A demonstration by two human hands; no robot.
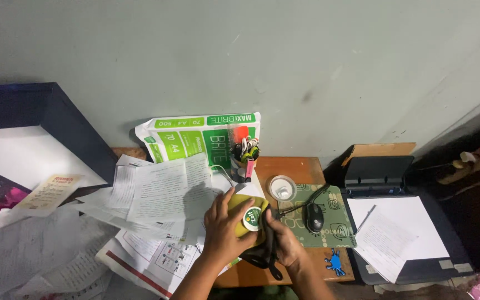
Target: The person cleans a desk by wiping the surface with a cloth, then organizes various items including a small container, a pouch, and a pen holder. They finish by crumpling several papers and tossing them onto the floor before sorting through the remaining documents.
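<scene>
An olive-green pouch [244, 212] is held over the front edge of the desk [301, 166], between the two hands. The left hand [223, 225] is curled around the pouch's left side, fingers wrapped over the soft fabric. The right hand [285, 243] is closed on the black part [262, 253] that hangs below it, with a short strap dangling; whether this is a second bag or the pouch's own lining cannot be told. A round white-and-green badge [253, 218] is seen on the pouch's face. As far as can be judged, the handling is in mid-course: the pouch is lifted and gripped, nothing is seen taken out of it or put in, and whether it is open cannot be told.

To the left, loose printed sheets [162, 191] are spread in a thin, overlapping layer. A glossy green-and-white paper ream [195, 139] is leaned against the wall, with a pen cup [244, 158] just in front. To the right, a smooth black mouse [314, 216] is rested on a patterned green mat [337, 208], beside a round clear lid [282, 187]. A dark printer [379, 172] carrying white sheets stands further right.
</scene>
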